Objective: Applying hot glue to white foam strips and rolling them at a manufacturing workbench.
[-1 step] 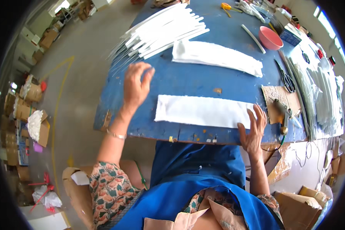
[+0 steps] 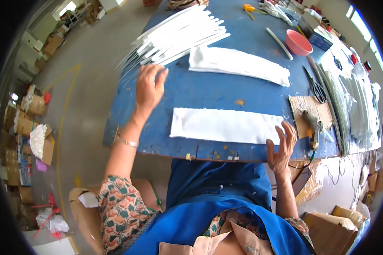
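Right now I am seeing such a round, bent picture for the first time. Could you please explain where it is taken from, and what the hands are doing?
There is no robot here, only a person's two bare hands. A wide fisheye camera on the person's head looks down, so straight edges bend. On the blue table lie two white strips, a bundle of white rods, a pink bowl and black-handled scissors. The left hand is near the rods' thin wire ends, with nothing visibly held. The right hand is at the right end of the nearer white strip, fingers spread; whether it touches, I cannot tell.
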{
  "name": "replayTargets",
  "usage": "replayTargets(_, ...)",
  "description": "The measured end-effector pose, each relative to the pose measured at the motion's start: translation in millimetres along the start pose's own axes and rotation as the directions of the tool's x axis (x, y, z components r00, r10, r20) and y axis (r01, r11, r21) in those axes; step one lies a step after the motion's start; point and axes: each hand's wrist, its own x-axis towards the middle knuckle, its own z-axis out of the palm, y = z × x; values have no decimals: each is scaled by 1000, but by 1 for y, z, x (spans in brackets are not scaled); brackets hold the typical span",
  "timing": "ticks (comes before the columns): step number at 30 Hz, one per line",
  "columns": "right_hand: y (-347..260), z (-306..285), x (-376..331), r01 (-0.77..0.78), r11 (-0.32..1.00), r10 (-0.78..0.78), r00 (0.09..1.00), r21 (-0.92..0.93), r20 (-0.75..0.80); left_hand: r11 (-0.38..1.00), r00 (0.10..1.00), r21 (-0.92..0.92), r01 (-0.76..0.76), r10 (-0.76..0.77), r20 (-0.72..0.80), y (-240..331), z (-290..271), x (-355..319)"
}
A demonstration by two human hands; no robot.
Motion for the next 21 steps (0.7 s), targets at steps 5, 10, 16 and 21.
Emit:
replayTargets(5, 5, 2, -14, -214, 975, 220, 968, 54, -124, 948, 995, 315, -47, 16, 100, -73, 84, 73)
replayTargets(10, 3, 0, -9, -245, 966, 252, 964, 83, -84, 857, 969, 513, -47, -86, 231, -89, 126, 90)
replayTargets(16, 2, -1, -7, -252, 961, 263, 960, 114, -95, 835, 984, 548, 46, -131, 118, -86, 117, 98)
replayTargets(21, 2, 1, -7, -257, 957, 274, 952, 135, -134, 924, 998, 377, -59, 65, -4, -68, 52, 82)
